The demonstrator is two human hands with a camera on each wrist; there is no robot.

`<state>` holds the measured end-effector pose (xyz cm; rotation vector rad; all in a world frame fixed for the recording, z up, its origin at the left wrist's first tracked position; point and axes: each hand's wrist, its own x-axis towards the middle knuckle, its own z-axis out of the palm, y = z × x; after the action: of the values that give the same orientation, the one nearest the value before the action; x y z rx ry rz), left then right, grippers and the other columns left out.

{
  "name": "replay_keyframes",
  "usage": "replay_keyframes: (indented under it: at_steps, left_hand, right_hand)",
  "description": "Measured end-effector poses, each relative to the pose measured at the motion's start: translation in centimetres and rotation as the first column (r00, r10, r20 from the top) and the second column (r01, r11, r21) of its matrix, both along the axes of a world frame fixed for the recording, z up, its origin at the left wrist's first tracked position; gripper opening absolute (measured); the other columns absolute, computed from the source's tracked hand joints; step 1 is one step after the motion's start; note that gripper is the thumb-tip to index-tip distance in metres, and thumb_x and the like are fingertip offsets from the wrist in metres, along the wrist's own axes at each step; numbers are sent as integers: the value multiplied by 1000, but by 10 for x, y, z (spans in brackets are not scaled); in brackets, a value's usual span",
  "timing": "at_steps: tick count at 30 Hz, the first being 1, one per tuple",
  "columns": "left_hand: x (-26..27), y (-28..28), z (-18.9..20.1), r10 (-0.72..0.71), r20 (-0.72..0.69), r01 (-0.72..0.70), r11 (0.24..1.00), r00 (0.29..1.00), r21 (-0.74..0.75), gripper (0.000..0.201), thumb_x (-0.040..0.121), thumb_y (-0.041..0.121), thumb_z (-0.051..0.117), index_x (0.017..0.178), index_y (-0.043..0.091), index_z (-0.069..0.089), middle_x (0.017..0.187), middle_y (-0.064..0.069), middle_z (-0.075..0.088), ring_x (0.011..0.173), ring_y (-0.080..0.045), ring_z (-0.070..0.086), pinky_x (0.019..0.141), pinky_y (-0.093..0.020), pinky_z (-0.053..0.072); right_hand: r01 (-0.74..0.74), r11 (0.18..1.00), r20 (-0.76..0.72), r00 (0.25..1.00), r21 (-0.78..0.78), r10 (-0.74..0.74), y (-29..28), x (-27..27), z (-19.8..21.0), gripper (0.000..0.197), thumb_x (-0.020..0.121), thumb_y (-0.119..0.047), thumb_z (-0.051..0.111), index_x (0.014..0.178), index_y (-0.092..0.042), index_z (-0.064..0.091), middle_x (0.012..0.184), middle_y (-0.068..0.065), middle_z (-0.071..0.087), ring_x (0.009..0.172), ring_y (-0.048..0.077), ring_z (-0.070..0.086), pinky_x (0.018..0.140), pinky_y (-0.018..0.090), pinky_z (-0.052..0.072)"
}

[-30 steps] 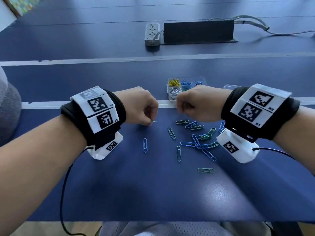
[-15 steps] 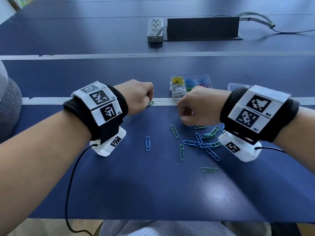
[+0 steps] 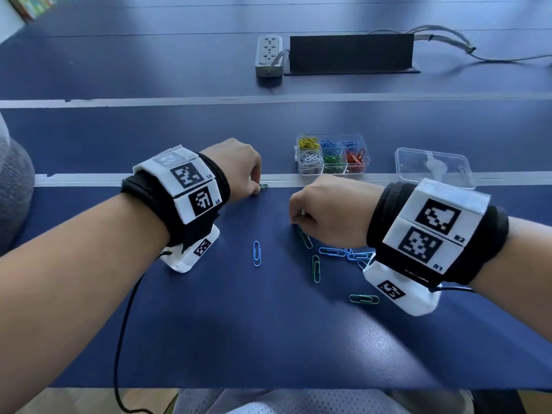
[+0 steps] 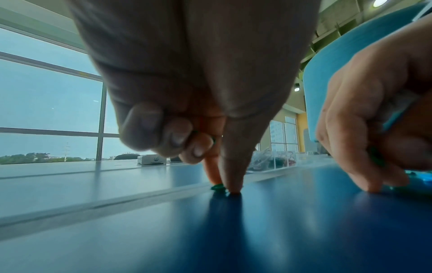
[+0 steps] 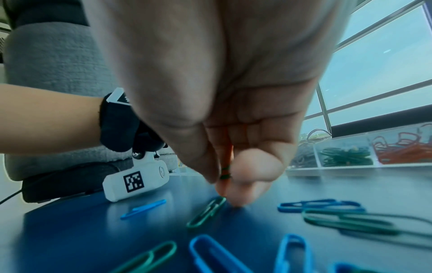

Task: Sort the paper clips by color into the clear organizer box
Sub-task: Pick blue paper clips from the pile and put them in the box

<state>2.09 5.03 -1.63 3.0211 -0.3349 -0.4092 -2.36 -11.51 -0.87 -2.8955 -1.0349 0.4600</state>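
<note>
Sliding forward since a second ago, my left hand [image 3: 236,171] is now pressing a green clip [image 3: 263,185] against the pale tape line [image 3: 89,178], well ahead of where it first touched it beside the loose pile. I judge I am dragging that clip toward the clear organizer box [image 3: 363,153], whose green compartment already holds several. In the left wrist view, thumb and forefinger are pointing straight down, tips on the table [image 3: 268,339] and on the clip [image 4: 218,187], the other fingers curled; more green shows tucked among them, so I am probably holding one already.

My right hand [image 3: 328,216] has dropped from hovering to the near edge of the pile. It is knuckles up, fingers bunched narrow, pinching a green clip [image 5: 225,174] while its tips reach another green one [image 5: 205,212] lying flat. Blue and green clips are still lying loose, so sorting is unfinished.
</note>
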Motion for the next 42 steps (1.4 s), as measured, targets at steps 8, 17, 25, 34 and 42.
replay_keyframes:
  at_steps: [8, 17, 25, 34, 42]
  left_hand:
    - [-5, -10, 1, -23, 11, 23, 999, 1000, -40, 5, 79, 19, 57, 75, 20, 60, 74, 1, 55, 78, -20, 54, 77, -29, 51]
    - [-2, -21, 10, -48, 68, 57, 988, 997, -143, 23, 88, 14, 49, 102, 13, 68, 101, -5, 69, 98, -22, 58, 80, -23, 41]
    - [18, -49, 24, -25, 177, 81, 945, 984, -318, 22, 90, 13, 53, 105, 15, 70, 105, -6, 70, 100, -21, 61, 87, -27, 45]
    - [30, -65, 26, -4, 212, 72, 947, 977, -312, 26, 90, 9, 50, 106, 18, 70, 111, -5, 68, 107, -22, 58, 88, -27, 44]
    - [35, -82, 21, -138, 197, 185, 953, 971, -241, 27, 91, 9, 51, 108, 17, 70, 113, -5, 68, 106, -22, 60, 86, -25, 42]
  right_hand:
    - [51, 999, -14, 999, -19, -51, 13, -6, 0, 18, 83, -18, 60, 97, -13, 68, 80, 5, 51, 80, 29, 54, 65, 25, 37]
    - [125, 990, -22, 992, 62, -123, 4, 5, 8, 25, 79, -14, 56, 96, -14, 74, 93, 9, 72, 89, 29, 65, 80, 31, 55]
    - [522, 813, -48, 847, 260, -529, -32, 67, 26, 16, 79, -10, 61, 85, -15, 75, 39, -6, 54, 67, 18, 60, 72, 25, 53]
    - [508, 798, -27, 848, 326, -529, -28, 76, 20, 23, 88, -14, 54, 99, -16, 75, 80, 5, 64, 80, 19, 57, 76, 23, 47]
    - [556, 747, -66, 816, 365, -574, -46, 77, 19, 39, 83, -2, 43, 107, -19, 68, 109, 6, 68, 84, 22, 59, 87, 28, 52]
